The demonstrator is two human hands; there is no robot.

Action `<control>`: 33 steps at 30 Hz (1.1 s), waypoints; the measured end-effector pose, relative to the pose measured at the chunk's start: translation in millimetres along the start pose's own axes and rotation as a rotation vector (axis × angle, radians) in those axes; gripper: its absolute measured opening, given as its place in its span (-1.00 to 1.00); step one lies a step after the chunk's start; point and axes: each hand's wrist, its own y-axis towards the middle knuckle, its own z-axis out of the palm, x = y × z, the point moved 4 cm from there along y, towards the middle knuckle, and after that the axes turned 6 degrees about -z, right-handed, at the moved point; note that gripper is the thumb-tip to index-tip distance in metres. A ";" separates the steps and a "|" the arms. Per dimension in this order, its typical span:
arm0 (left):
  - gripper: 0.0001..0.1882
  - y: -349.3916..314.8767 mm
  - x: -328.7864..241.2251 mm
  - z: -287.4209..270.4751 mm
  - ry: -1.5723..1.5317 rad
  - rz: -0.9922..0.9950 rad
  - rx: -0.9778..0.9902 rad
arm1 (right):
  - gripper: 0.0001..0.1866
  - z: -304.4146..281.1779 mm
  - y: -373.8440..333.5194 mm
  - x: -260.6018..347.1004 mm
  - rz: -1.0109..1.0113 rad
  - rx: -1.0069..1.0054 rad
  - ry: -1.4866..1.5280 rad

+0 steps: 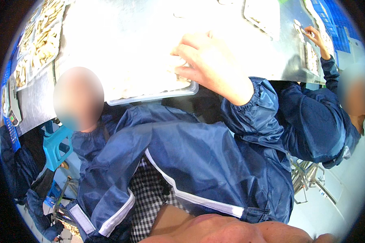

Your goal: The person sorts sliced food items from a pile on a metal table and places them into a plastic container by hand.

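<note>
Clear tray of pale pieces, right hand above

Desk [286, 60]: metal, grey at the sides, its middle washed out by glare. Floor [338, 202]: pale and smooth. Blue crates [329, 20] at upper right; a teal stool [54, 149] at left; metal legs [308, 175] at lower right. One co-worker at right, navy sleeve, one hand [315, 35] over the desk.

Tray [195, 87]: clear plastic, rounded corner, raised rim, set at the near edge of the desk. Pieces [129, 88]: pale, outlines mostly lost in the light. Filled trays [46, 42] at upper left: flat, holding long cream and tan slices. Jacket: navy, glossy, creased, gathered cuffs, white zip, over a black-and-white checked garment [141, 202].

Right hand [209, 60]: fingers bent, thumb apart from the forefinger, over the tray's right part; pieces lie below and left of them. Any grip cannot be told in the glare. Left hand [80, 101]: blurred out beyond its cuff, left of the tray; finger state cannot be told.
</note>
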 end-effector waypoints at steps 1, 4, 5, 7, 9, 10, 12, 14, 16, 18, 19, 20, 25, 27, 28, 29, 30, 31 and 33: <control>-0.64 1.8 3.7 -0.7 0.032 0.003 0.002 | -0.70 5.7 -4.6 -6.3 0.009 -0.049 0.058; -0.66 6.3 5.2 -4.7 0.077 0.006 -0.002 | -0.69 6.5 -10.0 -30.7 0.032 -0.163 0.184; -0.66 4.8 -0.9 0.1 0.060 -0.001 -0.007 | -0.69 0.6 -7.9 -37.8 0.045 -0.170 0.196; -0.69 6.6 -10.4 -3.0 0.038 -0.004 -0.017 | -0.69 -24.6 -3.4 -74.6 0.342 -0.051 0.075; -0.76 35.9 -8.5 -32.4 0.019 0.013 -0.072 | -0.77 -48.7 -1.9 -131.2 0.391 -0.217 -0.154; -0.76 19.0 -9.5 -11.5 -0.016 -0.005 -0.080 | -0.80 -47.8 -5.7 -156.7 0.429 -0.225 -0.283; -0.53 -18.0 13.3 19.9 0.032 -0.077 0.116 | -0.81 -25.4 -4.5 -194.3 0.454 -0.256 -0.360; -0.54 -18.5 11.7 23.3 0.047 -0.051 0.066 | -0.84 -21.2 -1.9 -217.6 0.416 -0.308 -0.437; -0.54 -25.3 11.9 30.2 0.052 -0.026 0.030 | -0.84 -7.9 -0.8 -231.6 0.285 -0.267 -0.519; -0.56 -26.5 13.3 31.6 -0.016 -0.016 0.051 | -0.85 0.8 0.3 -245.6 0.160 -0.226 -0.599; -0.56 -24.9 12.5 31.3 -0.017 -0.014 0.054 | -0.83 6.6 2.8 -257.2 0.171 -0.125 -0.659; -0.57 -22.5 10.8 32.6 -0.015 -0.027 0.071 | -0.81 11.8 1.4 -267.4 0.182 -0.022 -0.721; -0.83 41.8 -17.6 -14.5 -0.441 -0.281 -0.079 | -0.63 -15.0 12.9 -223.8 0.489 -0.182 -0.476; -0.82 38.2 -9.9 -22.9 -0.473 -0.267 -0.202 | -0.65 -8.1 25.1 -195.5 0.498 -0.143 -0.449; -0.82 40.4 -12.0 -20.2 -0.483 -0.271 -0.205 | -0.67 -16.1 25.5 -189.2 0.517 -0.101 -0.474; -0.83 42.4 -14.3 -18.8 -0.485 -0.254 -0.224 | -0.67 -21.6 25.2 -187.0 0.517 -0.098 -0.483; -0.83 43.3 -16.5 -18.4 -0.485 -0.237 -0.243 | -0.69 -24.9 24.1 -186.4 0.545 -0.051 -0.498; -0.83 43.0 -16.1 -19.2 -0.482 -0.236 -0.242 | -0.70 -22.8 23.9 -186.8 0.571 -0.007 -0.500; -0.83 42.3 -15.5 -20.8 -0.525 -0.246 -0.195 | -0.70 -12.8 17.3 -198.1 0.512 -0.068 -0.450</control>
